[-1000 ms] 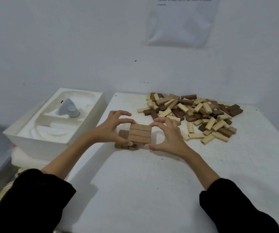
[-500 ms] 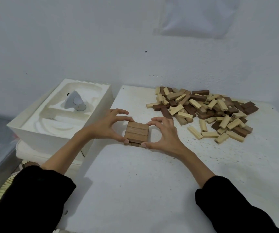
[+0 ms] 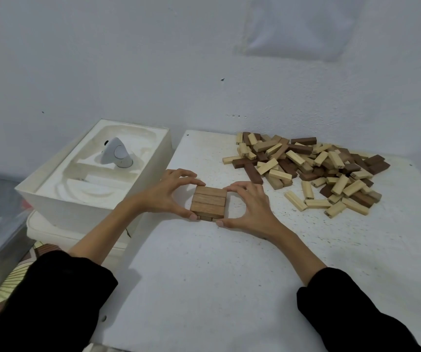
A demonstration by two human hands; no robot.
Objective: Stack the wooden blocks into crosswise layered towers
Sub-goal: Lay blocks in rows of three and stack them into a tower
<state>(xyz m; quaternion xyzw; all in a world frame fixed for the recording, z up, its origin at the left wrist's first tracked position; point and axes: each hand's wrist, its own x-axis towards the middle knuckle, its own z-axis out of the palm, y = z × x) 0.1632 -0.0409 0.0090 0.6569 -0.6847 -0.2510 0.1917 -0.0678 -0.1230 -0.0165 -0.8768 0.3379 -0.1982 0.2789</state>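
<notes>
The left hand (image 3: pixel 165 194) and right hand (image 3: pixel 251 208) squeeze a small two-layer stack of brown wooden blocks (image 3: pixel 208 203) on the white surface (image 3: pixel 217 275), with a loose pile of light and dark wooden blocks (image 3: pixel 313 168) at 2 o'clock.

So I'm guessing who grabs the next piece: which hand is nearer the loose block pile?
Right. The right hand rests against the small stack's right side, toward the block pile. The left hand is on the stack's far side from the pile.
</notes>
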